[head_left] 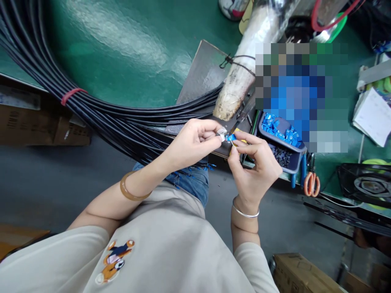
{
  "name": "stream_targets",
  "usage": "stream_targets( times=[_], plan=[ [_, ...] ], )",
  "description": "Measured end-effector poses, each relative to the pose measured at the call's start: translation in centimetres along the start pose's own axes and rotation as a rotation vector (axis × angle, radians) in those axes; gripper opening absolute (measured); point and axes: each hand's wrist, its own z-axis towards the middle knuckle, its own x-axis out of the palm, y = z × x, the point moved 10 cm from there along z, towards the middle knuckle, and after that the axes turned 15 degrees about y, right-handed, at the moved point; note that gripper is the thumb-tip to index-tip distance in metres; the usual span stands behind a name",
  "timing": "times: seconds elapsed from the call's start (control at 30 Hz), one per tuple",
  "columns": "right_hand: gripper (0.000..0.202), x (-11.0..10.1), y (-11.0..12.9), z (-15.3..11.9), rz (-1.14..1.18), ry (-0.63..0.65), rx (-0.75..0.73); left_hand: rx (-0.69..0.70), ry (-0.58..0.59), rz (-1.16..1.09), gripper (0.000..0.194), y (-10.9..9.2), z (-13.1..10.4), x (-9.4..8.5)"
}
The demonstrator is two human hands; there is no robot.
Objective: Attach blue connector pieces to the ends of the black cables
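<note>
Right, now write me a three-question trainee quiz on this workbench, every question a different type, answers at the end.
1. Multiple choice: what colour is the band round the black cables?
a) yellow
b) red
c) white

2. True or false: the tray of blue pieces lies nearer to the right hand than to the left hand.

3. Fill in the blank: the left arm wears a brown bangle; the bangle on the right arm is ____ in colour.

Key: 1. b; 2. true; 3. silver
</note>
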Motion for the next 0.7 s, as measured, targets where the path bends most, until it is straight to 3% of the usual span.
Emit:
stream_targets(
  times=[0.37, 0.7],
  plan=[
    [0.014, -0.5, 0.8, 0.1, -0.06, -0.026, -0.037, 0.064, -0.005, 0.076, 0.012, -1.5, -0.3, 0.3],
    [0.014, -0.3, 0.8, -0.5, -0.11, -0.031, -0.071, -0.006, 0.05, 0.061, 0.012, -0.6, -0.3, 0.6]
  ],
)
